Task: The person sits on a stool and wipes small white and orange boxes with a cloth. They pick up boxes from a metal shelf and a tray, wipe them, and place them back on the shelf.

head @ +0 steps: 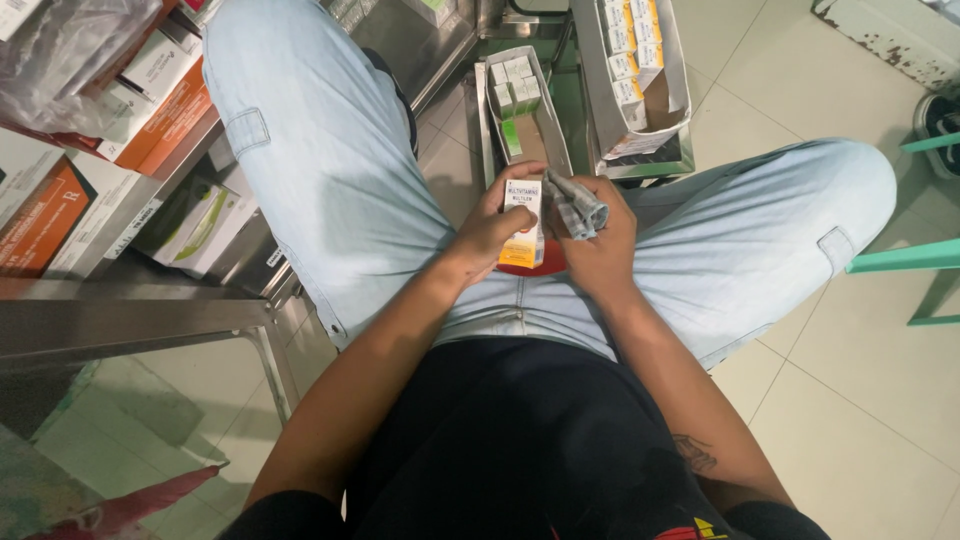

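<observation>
I sit with my knees apart in pale jeans, both hands meeting over my lap. My left hand [490,235] grips a small upright white and orange carton [523,225], thumb across its side. My right hand [595,245] holds a folded grey paper leaflet [575,205] right beside the carton's top. The carton's top end looks open, though I cannot tell for sure.
A long cardboard tray [553,120] with several small cartons lies on the floor ahead. A second tray [675,75] of cartons rests on a metal rack. Left, a steel shelf [130,310] holds orange and white boxes. A green chair frame [905,260] stands at right.
</observation>
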